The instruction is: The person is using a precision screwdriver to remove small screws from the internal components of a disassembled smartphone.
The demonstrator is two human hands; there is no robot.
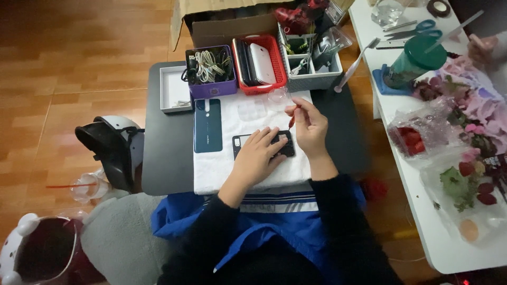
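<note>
My left hand (259,155) lies flat on a black opened phone (238,143), pressing it onto a white towel (222,163) spread over a small dark table (163,158). Just right of it, my right hand (310,126) pinches a small red-handled screwdriver (292,120), its tip pointing down at the phone's right end. A teal phone back cover (207,125) rests on the towel to the left of the phone. A clear parts tray (250,110) sits on the towel behind my hands.
Along the table's back edge stand a white tray (171,89), a purple cable box (210,71), a red basket (260,63) and a grey organiser (311,58). A white table (422,211) with flowers and scissors stands at right, another person's hand (481,47) above it. A helmet (113,148) lies on the floor at left.
</note>
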